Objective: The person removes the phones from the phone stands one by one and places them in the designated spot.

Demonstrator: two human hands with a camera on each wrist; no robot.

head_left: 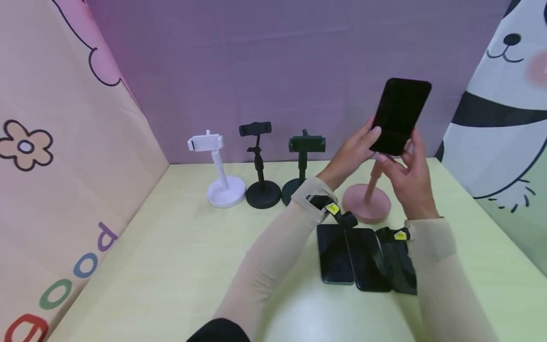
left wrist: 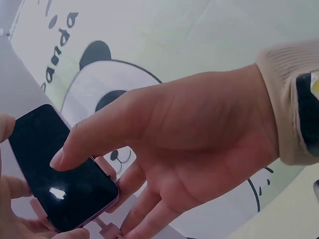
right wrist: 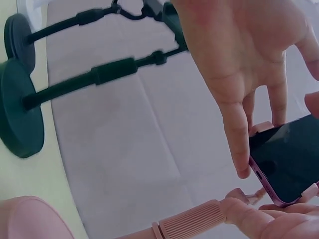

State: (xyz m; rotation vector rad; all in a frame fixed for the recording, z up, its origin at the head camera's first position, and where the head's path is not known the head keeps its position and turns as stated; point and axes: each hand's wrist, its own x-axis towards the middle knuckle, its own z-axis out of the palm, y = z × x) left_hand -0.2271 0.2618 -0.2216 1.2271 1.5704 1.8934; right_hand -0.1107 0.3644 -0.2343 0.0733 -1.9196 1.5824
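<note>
A black-screened smartphone [head_left: 400, 114] sits tilted in the pink clamp [left wrist: 105, 167] of a pink phone stand [head_left: 356, 204]. My left hand [head_left: 351, 153] holds the phone at its left edge, thumb over the screen and fingers beside and behind it. From the lower right, my right hand [head_left: 412, 183] grips the phone's lower end and right edge, with the thumb near the top of the stand's stem. In the right wrist view, the ribbed pink stem [right wrist: 194, 220] runs up to the right fingers. The back of the clamp is hidden.
A white phone stand [head_left: 226, 192], a black one [head_left: 263, 194] and a dark green one [head_left: 306, 144] stand in a row to the left. Three dark phones [head_left: 368, 261] lie side by side on the table [head_left: 171, 275], partly under my right wrist. A purple backdrop [head_left: 256, 71] rises behind.
</note>
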